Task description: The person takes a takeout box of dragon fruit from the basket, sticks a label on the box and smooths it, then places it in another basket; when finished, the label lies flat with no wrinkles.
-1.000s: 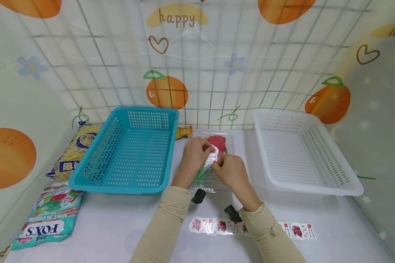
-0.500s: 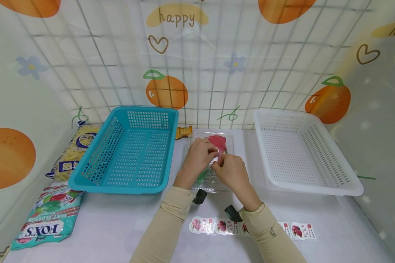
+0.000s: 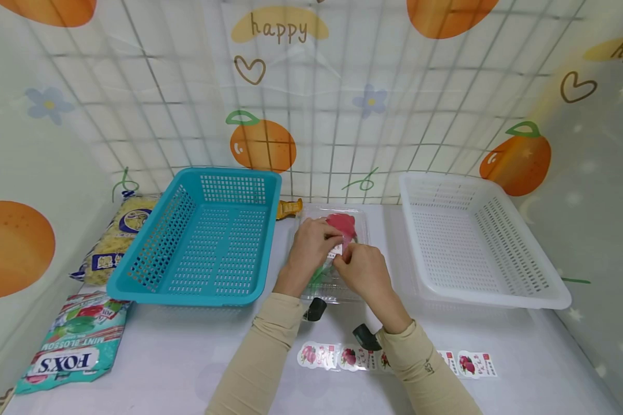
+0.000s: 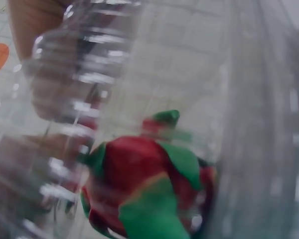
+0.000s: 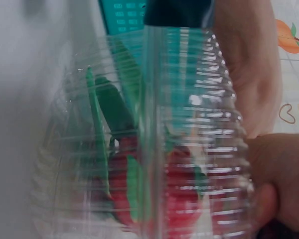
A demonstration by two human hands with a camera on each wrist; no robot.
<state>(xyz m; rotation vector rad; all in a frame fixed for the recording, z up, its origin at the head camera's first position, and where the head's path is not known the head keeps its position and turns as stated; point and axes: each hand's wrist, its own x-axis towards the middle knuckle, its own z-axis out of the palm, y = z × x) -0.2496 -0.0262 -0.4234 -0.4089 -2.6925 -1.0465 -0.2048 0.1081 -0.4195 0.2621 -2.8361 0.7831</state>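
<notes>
Ribbed clear plastic clamshell box (image 3: 334, 253).

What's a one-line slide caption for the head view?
Both hands, left hand and right hand, press a sticker onto a clear clamshell box between two baskets.

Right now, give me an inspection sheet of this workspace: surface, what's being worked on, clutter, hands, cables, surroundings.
Surface: white table, bare patches at the near edge.
Job's things: clear plastic box holding red and green contents; a small white sticker lies on its lid between both hands.
Clutter: sticker strip near the front edge; teal basket and white basket either side of the box; FOX'S bag, yellow packet, small orange wrapper.
Hands: left hand and right hand both on the lid, fingertips pinching at the sticker.
Cables: nothing seen.
Surroundings: wire grid in front of orange-print sheeting.
</notes>
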